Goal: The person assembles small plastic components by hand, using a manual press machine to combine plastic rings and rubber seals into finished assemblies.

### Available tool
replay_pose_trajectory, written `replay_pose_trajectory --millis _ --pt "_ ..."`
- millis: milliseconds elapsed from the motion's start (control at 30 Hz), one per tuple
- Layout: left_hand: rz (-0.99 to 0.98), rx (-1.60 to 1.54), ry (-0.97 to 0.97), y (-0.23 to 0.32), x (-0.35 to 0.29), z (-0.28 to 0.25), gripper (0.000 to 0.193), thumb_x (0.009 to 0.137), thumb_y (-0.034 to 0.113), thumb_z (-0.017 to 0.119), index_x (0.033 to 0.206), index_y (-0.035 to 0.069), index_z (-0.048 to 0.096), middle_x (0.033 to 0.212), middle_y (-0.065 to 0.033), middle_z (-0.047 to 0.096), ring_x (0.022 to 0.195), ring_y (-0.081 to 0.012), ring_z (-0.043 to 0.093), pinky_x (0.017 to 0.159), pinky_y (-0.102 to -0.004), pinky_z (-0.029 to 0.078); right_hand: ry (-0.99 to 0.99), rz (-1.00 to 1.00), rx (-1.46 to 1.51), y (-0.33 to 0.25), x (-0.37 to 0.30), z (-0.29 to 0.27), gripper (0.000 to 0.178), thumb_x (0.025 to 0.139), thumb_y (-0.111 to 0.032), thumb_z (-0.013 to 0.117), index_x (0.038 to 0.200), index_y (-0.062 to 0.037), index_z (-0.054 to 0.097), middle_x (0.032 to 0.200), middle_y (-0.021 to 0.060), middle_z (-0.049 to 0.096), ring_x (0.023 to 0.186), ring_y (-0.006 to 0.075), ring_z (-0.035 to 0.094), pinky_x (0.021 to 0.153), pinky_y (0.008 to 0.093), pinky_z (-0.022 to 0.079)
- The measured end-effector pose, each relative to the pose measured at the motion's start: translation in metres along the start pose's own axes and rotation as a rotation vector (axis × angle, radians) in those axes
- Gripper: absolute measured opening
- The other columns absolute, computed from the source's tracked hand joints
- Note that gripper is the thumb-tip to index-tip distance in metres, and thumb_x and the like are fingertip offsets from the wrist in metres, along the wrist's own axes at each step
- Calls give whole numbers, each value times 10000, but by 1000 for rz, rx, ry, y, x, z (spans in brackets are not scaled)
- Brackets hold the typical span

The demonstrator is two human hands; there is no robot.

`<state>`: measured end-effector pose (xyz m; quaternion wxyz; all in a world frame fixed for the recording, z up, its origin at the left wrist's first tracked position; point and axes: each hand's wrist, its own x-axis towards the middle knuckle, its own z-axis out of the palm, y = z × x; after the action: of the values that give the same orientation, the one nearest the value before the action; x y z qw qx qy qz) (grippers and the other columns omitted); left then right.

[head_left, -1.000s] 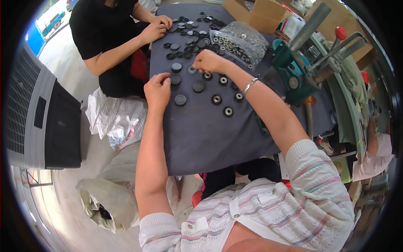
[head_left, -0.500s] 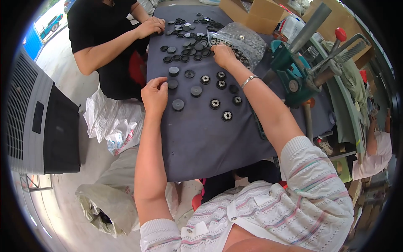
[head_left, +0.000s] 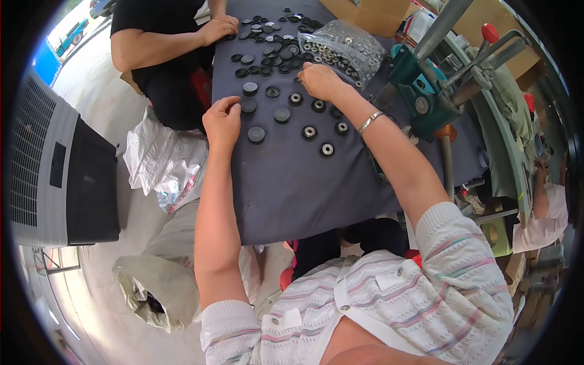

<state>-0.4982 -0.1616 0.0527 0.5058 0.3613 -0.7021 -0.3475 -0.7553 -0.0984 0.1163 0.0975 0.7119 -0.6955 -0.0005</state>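
Note:
My left hand [head_left: 221, 125] rests near the table's left edge. Its fingers are bent, thumb and forefinger slightly apart, right beside a dark round cap [head_left: 248, 106]. Over the table's middle, my right hand [head_left: 320, 80] has its fingers closed in a pinch; whatever they hold is too small or hidden to name. In front of it lie black caps with metal bearings seated in them, among them one bearing cap [head_left: 295, 99] and another bearing cap [head_left: 327, 149]. A clear plastic bag [head_left: 347, 45] full of metal bearings lies open just beyond my right hand.
Loose black caps [head_left: 277, 58] are scattered at the far side. A co-worker's hands [head_left: 218, 29] are at the far left table edge. On the right stands a green hand press [head_left: 426, 91] with a red-knobbed lever. A cardboard box [head_left: 380, 18] sits behind the bag.
My right hand has drawn back from the bag's opening, toward me and slightly left. My left hand has stayed beside the same cap. The whole view has shifted a little.

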Motion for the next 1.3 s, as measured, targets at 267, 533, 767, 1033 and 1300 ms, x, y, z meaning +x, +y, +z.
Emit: replay_pose_trajectory --millis 267,533,767,1033,1300 --pt "266 338 -57 19 -9 2 247 758 151 701 998 92 710 920 -89 665 818 -284 650 727 -372 516 -31 50 36 -6 -13 -13 185 818 -83 552 927 -20 688 1039 179 636 982 351 631 857 424 513" --pt "158 314 -33 2 3 -1 149 841 185 646 894 65 715 814 -118 650 761 -322 637 688 -392 499 149 264 129 4 -20 -34 248 851 -133 539 1035 -53 686 1038 193 652 968 364 632 873 439 498" --pt "116 321 -66 5 3 2 167 832 217 641 824 69 717 788 -112 643 740 -317 634 670 -388 493 119 526 159 28 -32 -34 243 822 -114 558 1001 -51 709 1046 209 669 995 375 643 879 441 509" --pt "132 404 -91 11 0 0 158 818 226 645 833 96 733 803 -92 642 755 -314 634 685 -392 503 143 933 187 56 -33 -27 256 856 -129 567 1052 -25 695 1138 199 656 1073 349 637 892 415 521" --pt "-9 -17 -127 14 -2 -12 132 772 79 690 881 7 712 754 -58 647 659 -131 607 621 -254 475 65 703 253 38 -40 -35 267 821 -110 585 1059 -71 699 1155 217 635 1073 361 623 887 398 515"
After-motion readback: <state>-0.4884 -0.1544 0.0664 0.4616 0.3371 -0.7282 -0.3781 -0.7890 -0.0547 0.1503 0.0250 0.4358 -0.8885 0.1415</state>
